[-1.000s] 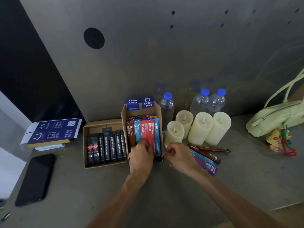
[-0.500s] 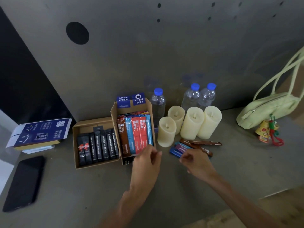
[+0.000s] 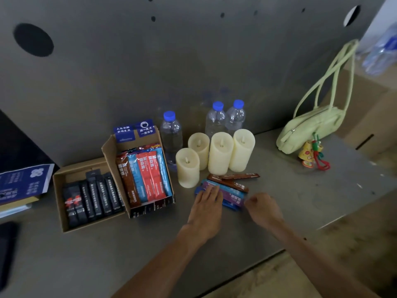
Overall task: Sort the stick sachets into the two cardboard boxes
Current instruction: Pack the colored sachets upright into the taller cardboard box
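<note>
Two cardboard boxes stand side by side on the grey table. The low left box [image 3: 57, 190] holds several black stick sachets [image 3: 94, 196]. The taller right box [image 3: 108, 147] holds brown, blue and red sachets [image 3: 146, 175]. A loose pile of purple, blue and brown sachets [image 3: 233, 191] lies in front of the candles. My left hand [image 3: 207, 203] rests with straight fingers on the left end of that pile. My right hand [image 3: 263, 208] sits at the pile's right end with curled fingers; whether they pinch a sachet is hidden.
Several cream candles [image 3: 220, 153] and three water bottles [image 3: 216, 120] stand behind the pile. A green handbag [image 3: 309, 127] with a charm lies far right. A blue booklet [image 3: 23, 183] and a black phone [image 3: 6, 244] are at the left. The table edge runs close at lower right.
My left hand left the right box and moved right onto the loose pile. My right hand shifted to the pile's right end. The camera view swung left and closer.
</note>
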Demonstrator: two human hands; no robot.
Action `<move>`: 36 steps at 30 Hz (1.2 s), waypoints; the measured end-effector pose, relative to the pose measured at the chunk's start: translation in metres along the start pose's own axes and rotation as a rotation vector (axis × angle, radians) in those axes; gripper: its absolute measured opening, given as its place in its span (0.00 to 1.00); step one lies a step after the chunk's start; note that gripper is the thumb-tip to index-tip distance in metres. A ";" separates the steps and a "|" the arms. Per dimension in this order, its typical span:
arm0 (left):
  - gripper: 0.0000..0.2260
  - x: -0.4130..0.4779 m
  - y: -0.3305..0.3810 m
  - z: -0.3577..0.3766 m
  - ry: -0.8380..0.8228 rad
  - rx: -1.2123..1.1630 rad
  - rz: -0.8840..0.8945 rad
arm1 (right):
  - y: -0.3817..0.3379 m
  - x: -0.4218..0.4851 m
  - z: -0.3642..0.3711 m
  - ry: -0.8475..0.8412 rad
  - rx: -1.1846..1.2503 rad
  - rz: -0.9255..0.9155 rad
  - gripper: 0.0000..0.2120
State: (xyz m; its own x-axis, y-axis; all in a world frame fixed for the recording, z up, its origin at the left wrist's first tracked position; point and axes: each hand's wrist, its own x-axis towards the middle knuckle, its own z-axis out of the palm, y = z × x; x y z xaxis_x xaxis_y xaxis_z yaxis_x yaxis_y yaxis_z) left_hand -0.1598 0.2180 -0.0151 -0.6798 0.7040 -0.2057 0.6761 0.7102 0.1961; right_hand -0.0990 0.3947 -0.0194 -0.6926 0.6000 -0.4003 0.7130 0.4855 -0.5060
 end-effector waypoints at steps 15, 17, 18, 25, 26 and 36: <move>0.22 0.000 0.004 -0.011 0.338 -0.262 -0.035 | -0.016 -0.008 -0.025 0.104 0.498 -0.237 0.06; 0.20 0.004 0.003 -0.024 0.418 -0.352 -0.071 | -0.028 -0.016 -0.047 0.145 0.441 -0.363 0.07; 0.19 0.006 0.003 -0.030 0.439 -0.404 -0.083 | -0.035 -0.020 -0.058 0.140 0.432 -0.418 0.08; 0.09 0.001 0.009 -0.056 0.164 -0.956 -0.109 | -0.063 -0.025 -0.106 0.046 0.541 -0.435 0.08; 0.08 -0.001 0.011 -0.057 0.159 -1.013 -0.120 | -0.064 -0.025 -0.107 0.011 0.591 -0.402 0.09; 0.05 -0.022 0.007 -0.060 0.220 -1.144 -0.203 | -0.080 -0.035 -0.092 -0.225 0.592 -0.375 0.07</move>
State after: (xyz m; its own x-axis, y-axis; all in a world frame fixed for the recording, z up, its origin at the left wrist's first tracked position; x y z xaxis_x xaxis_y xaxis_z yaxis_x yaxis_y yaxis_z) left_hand -0.1575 0.2075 0.0485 -0.8554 0.4841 -0.1843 -0.0214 0.3225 0.9463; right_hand -0.1221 0.3932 0.1056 -0.9292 0.2857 -0.2342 0.2895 0.1694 -0.9421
